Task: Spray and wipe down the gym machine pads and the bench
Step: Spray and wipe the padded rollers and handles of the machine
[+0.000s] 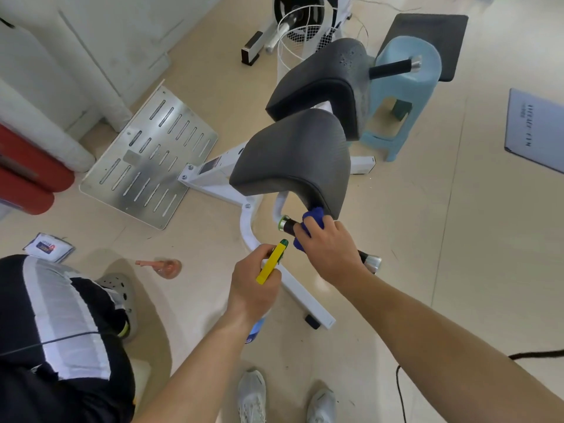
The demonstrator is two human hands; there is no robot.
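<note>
My left hand (254,285) grips a spray bottle (271,261) with a yellow trigger head and green nozzle; its blue body hangs below my wrist. My right hand (328,248) holds a blue cloth (314,219) wrapped around the black handle bar (288,225) of the white-framed gym machine, just under the near dark grey pad (293,157). A second dark grey pad (323,83) sits behind it, speckled with droplets at its far end. The nozzle points toward the handle.
A slotted metal footplate (146,157) lies on the floor at left. A blue plastic stool (403,96) stands right of the pads, a wire basket (293,44) behind. Another person's leg and shoe (119,297) are at lower left. A cable (399,389) trails at lower right.
</note>
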